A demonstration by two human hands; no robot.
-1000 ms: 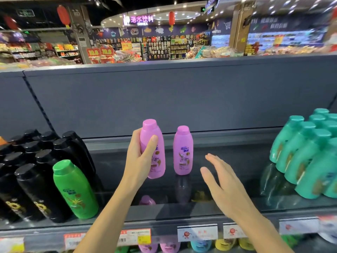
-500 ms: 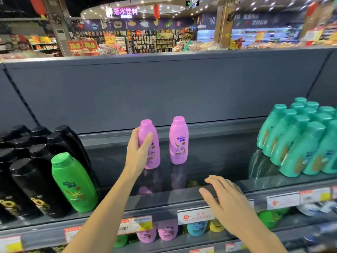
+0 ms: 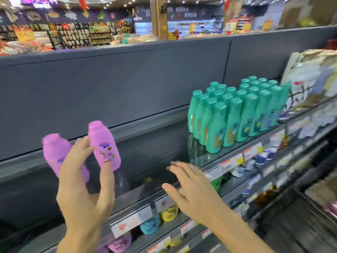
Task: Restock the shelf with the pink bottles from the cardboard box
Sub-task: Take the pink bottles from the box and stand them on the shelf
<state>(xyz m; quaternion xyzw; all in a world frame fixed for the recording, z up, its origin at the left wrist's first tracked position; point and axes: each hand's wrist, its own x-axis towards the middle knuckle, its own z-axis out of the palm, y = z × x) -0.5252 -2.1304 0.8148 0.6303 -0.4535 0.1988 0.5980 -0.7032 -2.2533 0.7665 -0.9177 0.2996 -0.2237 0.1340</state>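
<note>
From my head camera, my left hand (image 3: 85,181) is spread loose, fingers fanned in front of the two pink bottles on the shelf (image 3: 155,152); it pinches nothing. The left pink bottle (image 3: 54,152) is half hidden behind my fingers and blurred, so I cannot tell whether a fingertip touches it. The right pink bottle (image 3: 104,145) shows just beside my thumb. Both have their long axes up, caps on top and leaning left in this tilted view, standing close together on the dark glass toward the left of the empty stretch.

My right hand (image 3: 193,190) is also open and flat, fingers together and pointing left, low over the shelf's front lip, holding nothing. It lies to the right of the pink pair and nearer me.

The teal bottles (image 3: 237,114) stand packed further right, well apart from the pink ones, leaving bare shelf between. The cardboard box is not in view. The camera seems to be swinging right, so I judge the box lies that way or below, making my right hand likely the nearer one for the next bottle. Two bottles placed; I'd guess most of the restocking remains.
</note>
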